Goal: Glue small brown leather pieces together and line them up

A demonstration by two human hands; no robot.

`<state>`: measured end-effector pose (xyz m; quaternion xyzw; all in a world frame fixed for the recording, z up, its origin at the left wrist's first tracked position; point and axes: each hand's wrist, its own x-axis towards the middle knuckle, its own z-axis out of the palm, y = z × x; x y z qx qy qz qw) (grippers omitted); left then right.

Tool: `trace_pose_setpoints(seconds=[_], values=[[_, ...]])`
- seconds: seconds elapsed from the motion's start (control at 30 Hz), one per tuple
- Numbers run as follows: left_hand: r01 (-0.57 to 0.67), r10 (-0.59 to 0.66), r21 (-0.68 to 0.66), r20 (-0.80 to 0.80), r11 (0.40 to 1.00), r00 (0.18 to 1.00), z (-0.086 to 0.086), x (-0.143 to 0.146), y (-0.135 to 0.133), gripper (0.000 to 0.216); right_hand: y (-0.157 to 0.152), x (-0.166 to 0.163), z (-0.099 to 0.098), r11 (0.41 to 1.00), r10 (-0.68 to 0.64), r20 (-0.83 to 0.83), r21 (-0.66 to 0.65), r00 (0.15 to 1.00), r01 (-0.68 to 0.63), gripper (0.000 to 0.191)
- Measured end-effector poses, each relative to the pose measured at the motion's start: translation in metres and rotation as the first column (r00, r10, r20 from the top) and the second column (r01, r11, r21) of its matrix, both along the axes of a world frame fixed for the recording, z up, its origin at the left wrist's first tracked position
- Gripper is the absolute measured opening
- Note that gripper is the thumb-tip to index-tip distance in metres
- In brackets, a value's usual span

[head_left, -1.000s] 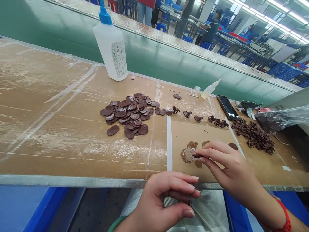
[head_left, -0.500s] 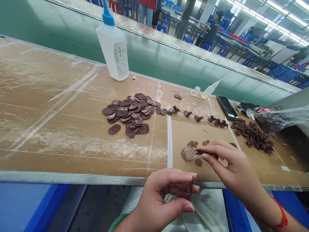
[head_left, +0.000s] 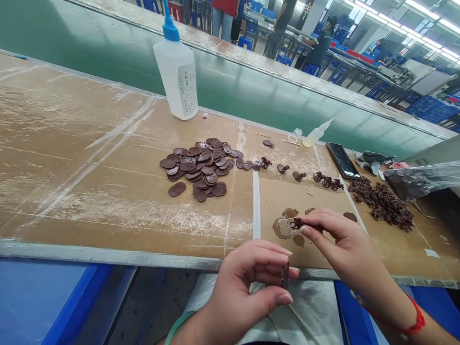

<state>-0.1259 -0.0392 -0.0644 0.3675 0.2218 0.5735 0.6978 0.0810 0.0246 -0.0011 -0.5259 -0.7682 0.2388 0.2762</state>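
Observation:
My left hand (head_left: pixel 257 282), at the table's front edge, pinches a brown oval disc (head_left: pixel 285 275) seen edge-on between fingers and thumb. My right hand (head_left: pixel 334 235) holds a small dark brown figurine (head_left: pixel 297 223) by fingers and thumb, right at a wet, clear patch of liquid (head_left: pixel 283 227) on the brown board; I cannot tell whether the two touch. A big pile of brown oval discs (head_left: pixel 201 165) lies to the left. Behind my right hand, a row of discs and figurines (head_left: pixel 327 181) runs across the board. More small dark figurines (head_left: pixel 384 203) are heaped on the right.
A large white bottle with a blue cap (head_left: pixel 178 76) stands at the back. Near the far edge lie a small dropper bottle (head_left: pixel 318 133) and a phone (head_left: pixel 342 160). A plastic bag (head_left: pixel 417 179) sits at the right. Beyond runs a green belt (head_left: pixel 230 86); people are in the background.
The figurine in my right hand has turned, so more of its shape shows at the liquid. My left hand keeps the disc. The whole view has shifted slightly.

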Motion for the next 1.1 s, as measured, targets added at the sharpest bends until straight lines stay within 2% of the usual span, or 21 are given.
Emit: trace_pose_setpoints(seconds=[0.43, 0.73, 0.83, 0.9, 1.0, 1.1], values=[[-0.034, 0.036, -0.032, 0.039, 0.999, 0.999, 0.0, 0.003, 0.001, 0.039, -0.002, -0.003, -0.001, 0.999, 0.009, -0.05, -0.043, 0.999, -0.011, 0.011], [-0.049, 0.05, -0.03, 0.041, 0.998, 0.998, 0.002, 0.003, 0.001, 0.038, -0.004, -0.001, -0.002, 0.99, -0.075, -0.185, -0.131, 0.98, 0.051, 0.007], [-0.075, 0.077, -0.032, 0.058, 0.997, 0.995, 0.004, 0.005, 0.003, 0.034, -0.007, 0.001, -0.003, 0.968, -0.161, -0.3, -0.233, 0.94, 0.091, 0.002], [-0.113, 0.115, -0.036, 0.051, 0.993, 0.992, 0.005, 0.006, 0.004, 0.034, -0.009, 0.001, -0.003, 0.939, -0.218, -0.393, -0.334, 0.893, 0.082, 0.009], [-0.176, 0.177, -0.042, 0.028, 0.984, 0.984, 0.007, 0.011, 0.005, 0.034, -0.017, -0.004, 0.0, 0.881, -0.285, -0.515, -0.473, 0.808, 0.009, 0.026], [-0.222, 0.224, -0.033, 0.038, 0.974, 0.974, 0.01, 0.018, 0.005, 0.03, -0.027, -0.013, 0.008, 0.816, -0.339, -0.604, -0.571, 0.721, -0.094, 0.029]])
